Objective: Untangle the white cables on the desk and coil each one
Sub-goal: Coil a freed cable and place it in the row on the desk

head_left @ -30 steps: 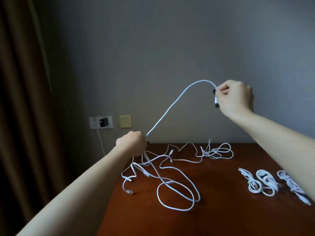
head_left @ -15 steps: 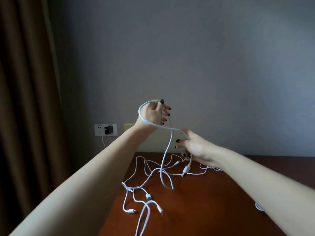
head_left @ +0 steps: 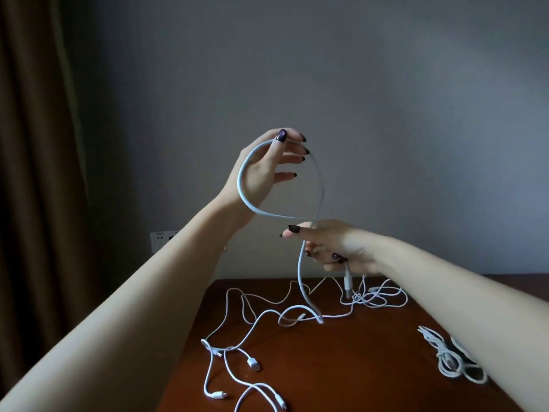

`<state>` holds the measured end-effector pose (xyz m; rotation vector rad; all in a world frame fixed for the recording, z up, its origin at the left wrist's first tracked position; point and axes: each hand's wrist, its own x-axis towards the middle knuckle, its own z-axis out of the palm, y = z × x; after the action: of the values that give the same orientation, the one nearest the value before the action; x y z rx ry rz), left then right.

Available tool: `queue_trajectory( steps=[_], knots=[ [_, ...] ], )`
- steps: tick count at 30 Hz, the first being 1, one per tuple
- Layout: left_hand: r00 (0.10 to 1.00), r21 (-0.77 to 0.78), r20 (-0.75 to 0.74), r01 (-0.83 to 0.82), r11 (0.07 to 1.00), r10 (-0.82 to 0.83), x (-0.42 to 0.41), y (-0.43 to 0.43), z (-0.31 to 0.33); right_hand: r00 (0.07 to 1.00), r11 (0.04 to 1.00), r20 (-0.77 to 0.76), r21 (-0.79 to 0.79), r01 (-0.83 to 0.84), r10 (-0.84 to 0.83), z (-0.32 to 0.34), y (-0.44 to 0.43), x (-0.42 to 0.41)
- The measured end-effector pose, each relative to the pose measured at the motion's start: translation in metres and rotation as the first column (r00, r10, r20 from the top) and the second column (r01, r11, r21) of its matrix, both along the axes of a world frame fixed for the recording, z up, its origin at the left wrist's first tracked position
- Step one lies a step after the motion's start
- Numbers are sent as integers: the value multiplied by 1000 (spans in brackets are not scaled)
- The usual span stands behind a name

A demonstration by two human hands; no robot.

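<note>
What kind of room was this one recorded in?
Probably a bedroom or hotel room, though that is a guess: a dark wooden desk against a plain grey wall, a brown curtain at the left, and a wall socket.

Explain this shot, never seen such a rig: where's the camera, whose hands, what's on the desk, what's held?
No machine: a person works with bare hands, and the one picture comes from a wide-angle camera on their head, looking forward and down. The left hand pinches the top of a loop of thick white cable; the right hand grips the same cable lower down, a plug hanging below it. On the dark red-brown wooden desk lies a tangle of thin white cables, with coiled white bundles at the right. A brown curtain and white wall socket are at left.
</note>
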<state>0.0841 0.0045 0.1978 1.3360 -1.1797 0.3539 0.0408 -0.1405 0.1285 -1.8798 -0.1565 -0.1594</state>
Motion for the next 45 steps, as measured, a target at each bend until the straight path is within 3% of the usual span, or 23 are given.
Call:
queue_trajectory(
  steps=[3, 7, 11, 13, 17, 21, 26, 28, 29, 31, 32, 35, 37, 39, 41, 42, 43, 45],
  knots=[
    [1000, -17, 2, 13, 1000, -13, -1, -7, 3, 997, 997, 27, -31, 68, -67, 8, -6, -2],
    [990, 16, -133, 56, 998, -53, 11, -4, -13, 953, 948, 57, 136, 288, -298, 25, -30, -5],
    [944, 227, -323, 14, 974, 62, 23, -7, -53, 898, 859, 23, 304, 412, -439, 40, -57, -21],
    [935, 348, -344, 42, 937, 86, 24, -15, -76, 880, 831, 1, 330, 449, -476, 50, -69, -29],
    [980, 650, -183, 57, 758, 83, 18, -50, -132, 867, 821, -27, 305, 482, -498, 73, -87, -46],
    [980, 809, 110, -187, 557, 169, 14, -98, -185, 823, 807, 21, 208, 552, -568, 86, -94, -59],
    [935, 727, 135, -319, 609, 328, 14, -138, -211, 750, 756, 92, 84, 650, -655, 87, -100, -68],
    [916, 683, -11, -286, 672, 401, 19, -145, -209, 721, 725, 108, 1, 689, -685, 85, -103, -70],
    [899, 617, -198, -194, 763, 390, 22, -147, -204, 709, 710, 108, -42, 703, -697, 83, -104, -70],
    [780, 367, -593, 40, 929, 201, 23, -148, -188, 698, 686, 87, -130, 716, -711, 75, -108, -67],
    [714, 240, -694, 117, 964, 86, 23, -147, -180, 699, 682, 64, -172, 711, -712, 68, -110, -64],
    [603, -6, -787, 207, 978, -133, 24, -141, -166, 713, 704, -84, -272, 656, -696, 40, -115, -48],
    [566, -73, -802, 224, 972, -191, 30, -134, -170, 722, 756, -236, -285, 589, -651, 15, -116, -36],
    [618, 52, -778, 243, 969, -113, 43, -125, -189, 720, 810, -373, -224, 542, -585, -13, -118, -23],
    [777, 438, -605, 141, 888, 175, 52, -116, -207, 713, 834, -460, -125, 538, -529, -40, -120, -12],
    [806, 572, -510, 58, 818, 299, 54, -111, -216, 712, 834, -489, -63, 548, -505, -53, -120, -6],
    [805, 619, -453, -27, 785, 384, 52, -108, -222, 712, 823, -505, 5, 567, -487, -65, -120, -2],
    [747, 511, -486, -180, 841, 455, 48, -103, -231, 721, 783, -520, 147, 604, -459, -85, -117, 7]
  ],
)
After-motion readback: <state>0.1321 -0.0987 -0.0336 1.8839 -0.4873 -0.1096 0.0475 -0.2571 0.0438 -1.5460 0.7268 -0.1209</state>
